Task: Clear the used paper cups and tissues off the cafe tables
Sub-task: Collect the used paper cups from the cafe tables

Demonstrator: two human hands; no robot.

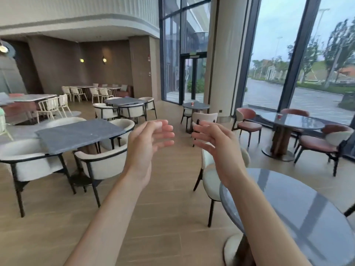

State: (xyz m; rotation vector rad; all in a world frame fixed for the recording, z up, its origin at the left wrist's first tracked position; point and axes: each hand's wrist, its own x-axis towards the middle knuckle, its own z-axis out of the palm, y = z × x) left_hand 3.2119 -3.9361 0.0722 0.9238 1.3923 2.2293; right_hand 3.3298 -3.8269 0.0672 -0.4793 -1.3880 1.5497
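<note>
Both hands empty amid cafe tables.
Left hand [148,139] and right hand [215,143] are hovering apart, fingers relaxed; cream chair [204,117] is standing before a distant red cup [192,103].

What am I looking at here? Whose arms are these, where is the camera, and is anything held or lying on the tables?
There is no machine. A person wears one camera on the head, so this single picture looks forward and down over their own bare arms. The left hand and right hand are raised in front, fingers relaxed, holding nothing. The room is a cafe with chairs and tables. A red cup stands on a small round table near the pillar. Another red cup stands on the round table by the window. The square table at left and the near table show no cups. I see no tissues.
</note>
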